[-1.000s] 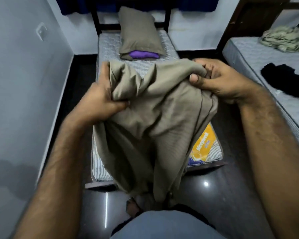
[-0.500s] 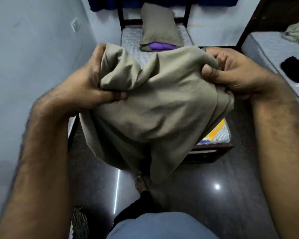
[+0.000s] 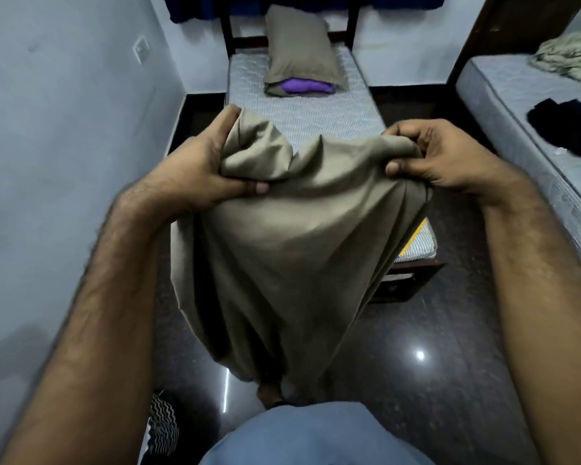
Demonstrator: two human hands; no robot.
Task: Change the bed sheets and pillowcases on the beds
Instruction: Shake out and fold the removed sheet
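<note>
Dark glossy floor [image 3: 450,330] is showing under you; your left hand [image 3: 195,172] and right hand [image 3: 446,156] are gripping the khaki sheet [image 3: 282,250], which is hiding the bare mattress [image 3: 319,115]'s near end.

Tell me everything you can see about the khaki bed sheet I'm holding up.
The plain khaki woven-fabric bed sheet is bunched and creased, hanging in loose folds from its gathered top edge toward the dark glossy floor. The left hand and right hand each hold a top corner in a pinching grip. It hangs at the foot of the bare striped mattress, hiding that end.
</note>
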